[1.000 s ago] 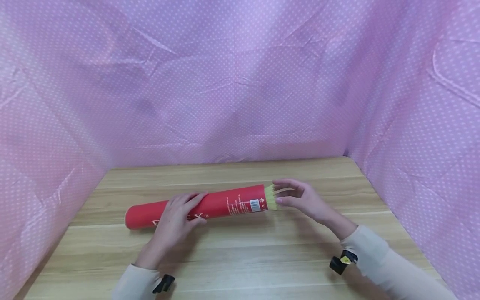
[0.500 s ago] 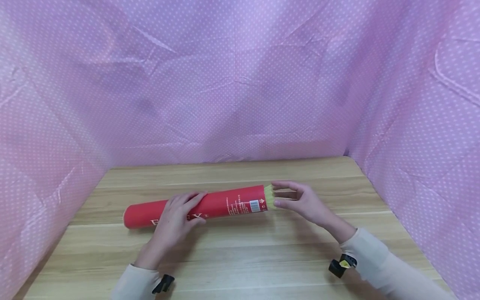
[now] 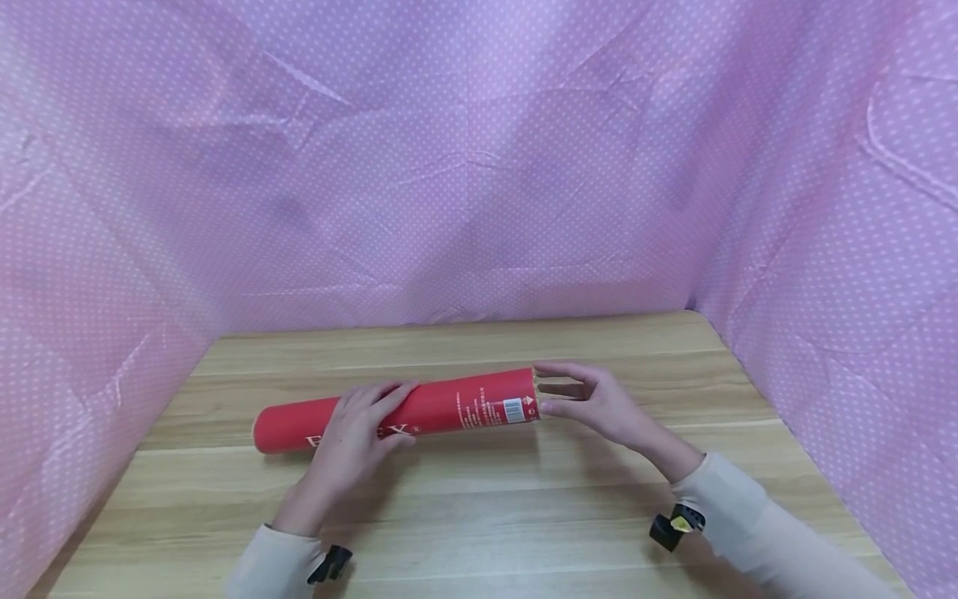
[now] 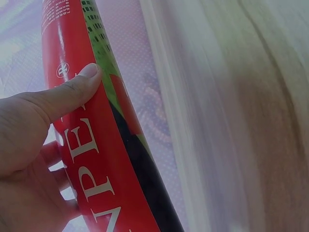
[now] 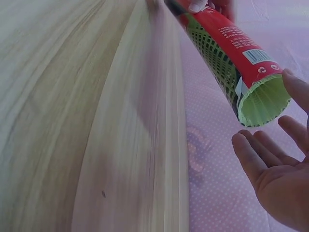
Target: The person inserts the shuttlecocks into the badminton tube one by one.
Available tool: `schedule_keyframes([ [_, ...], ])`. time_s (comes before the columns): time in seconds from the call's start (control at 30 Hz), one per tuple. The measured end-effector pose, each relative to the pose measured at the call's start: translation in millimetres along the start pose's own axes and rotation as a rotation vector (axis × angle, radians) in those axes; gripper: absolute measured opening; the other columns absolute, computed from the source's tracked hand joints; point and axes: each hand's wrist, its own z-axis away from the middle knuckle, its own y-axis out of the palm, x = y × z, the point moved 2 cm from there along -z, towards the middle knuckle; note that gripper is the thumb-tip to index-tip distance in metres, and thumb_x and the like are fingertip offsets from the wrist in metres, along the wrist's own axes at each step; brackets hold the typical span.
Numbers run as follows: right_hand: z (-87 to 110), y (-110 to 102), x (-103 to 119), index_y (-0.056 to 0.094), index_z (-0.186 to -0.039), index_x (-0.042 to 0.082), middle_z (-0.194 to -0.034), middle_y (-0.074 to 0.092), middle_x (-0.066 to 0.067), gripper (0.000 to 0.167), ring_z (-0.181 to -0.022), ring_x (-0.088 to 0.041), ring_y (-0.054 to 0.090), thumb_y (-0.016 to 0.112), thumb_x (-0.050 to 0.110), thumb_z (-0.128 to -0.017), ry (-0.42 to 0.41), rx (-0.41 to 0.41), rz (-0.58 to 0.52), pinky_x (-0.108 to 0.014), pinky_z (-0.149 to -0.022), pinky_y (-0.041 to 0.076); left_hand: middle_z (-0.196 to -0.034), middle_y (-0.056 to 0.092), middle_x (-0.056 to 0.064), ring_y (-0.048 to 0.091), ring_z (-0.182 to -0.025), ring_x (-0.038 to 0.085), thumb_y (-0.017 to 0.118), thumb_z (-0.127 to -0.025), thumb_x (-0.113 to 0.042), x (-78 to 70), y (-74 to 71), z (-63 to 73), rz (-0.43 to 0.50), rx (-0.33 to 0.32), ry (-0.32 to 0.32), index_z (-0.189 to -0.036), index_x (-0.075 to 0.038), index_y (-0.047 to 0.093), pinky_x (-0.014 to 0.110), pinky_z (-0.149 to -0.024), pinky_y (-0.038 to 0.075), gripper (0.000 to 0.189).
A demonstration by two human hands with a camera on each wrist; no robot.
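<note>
A long red tube (image 3: 464,399) with white lettering and a barcode lies slantwise over the table, held by my left hand (image 3: 350,437) around its middle. In the left wrist view my thumb presses its front, with fingers behind. The right wrist view shows its open end filled by the pale yellow-green skirt of a shuttlecock (image 5: 268,101), about level with the rim. Spread, mostly straight fingers of my right hand (image 3: 609,408) are right at that rim, thumb on the near side. Nothing is gripped in the right hand.
The light wood table (image 3: 479,516) extends under both forearms. Pink dotted cloth (image 3: 464,166) stands behind it and along both sides. Black wrist cameras are strapped at both cuffs, the right one (image 3: 666,532) hanging low.
The shuttlecock's yellow-green skirt, which stuck out of the tube's right end, has gone inside. My right hand has moved slightly left along with it. The left hand keeps its grip.
</note>
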Motion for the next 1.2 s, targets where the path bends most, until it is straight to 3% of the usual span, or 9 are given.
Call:
schedule_keyframes([
  [0.3, 1.1, -0.3, -1.0, 0.056, -0.143, 0.007, -0.141, 0.056, -0.018, 0.056, -0.124, -0.039, 0.058, 0.076, 0.010, -0.091, 0.006, 0.004, -0.011, -0.040, -0.092, 0.055, -0.136, 0.058, 0.011, 0.052, -0.122, 0.033, 0.094, -0.070, -0.024, 0.7, -0.2, 0.1, 0.003, -0.009, 0.016, -0.146, -0.023, 0.056, 0.053, -0.109, 0.032, 0.084],
  [0.73, -0.1, 2.2, -2.2, 0.054, -0.144, 0.004, -0.140, 0.055, -0.025, 0.057, -0.125, -0.041, 0.056, 0.075, 0.009, -0.091, -0.010, 0.029, 0.006, -0.038, -0.092, 0.054, -0.139, 0.055, 0.008, 0.048, -0.124, 0.031, 0.094, -0.070, -0.023, -1.8, -2.4, -0.2, 0.020, 0.021, -0.046, -0.146, -0.026, 0.055, 0.057, -0.102, 0.041, 0.085],
  [1.0, 2.9, -1.8, -4.8, 0.059, -0.141, 0.007, -0.136, 0.060, -0.018, 0.054, -0.122, -0.039, 0.060, 0.077, 0.014, -0.090, 0.009, 0.014, 0.080, -0.036, -0.091, 0.055, -0.142, 0.054, 0.008, 0.047, -0.126, 0.031, 0.093, -0.071, -0.023, -1.2, -1.8, 0.0, 0.025, 0.047, -0.043, -0.147, -0.026, 0.054, 0.057, -0.103, 0.041, 0.086],
  [1.2, 3.0, -0.7, -1.3, 0.060, -0.140, 0.010, -0.138, 0.059, -0.015, 0.054, -0.121, -0.038, 0.061, 0.077, 0.012, -0.089, 0.006, -0.010, 0.067, -0.038, -0.091, 0.055, -0.142, 0.054, 0.009, 0.048, -0.127, 0.032, 0.094, -0.070, -0.021, -1.9, -1.6, -2.5, 0.043, 0.033, -0.024, -0.146, -0.024, 0.055, 0.058, -0.103, 0.042, 0.086],
])
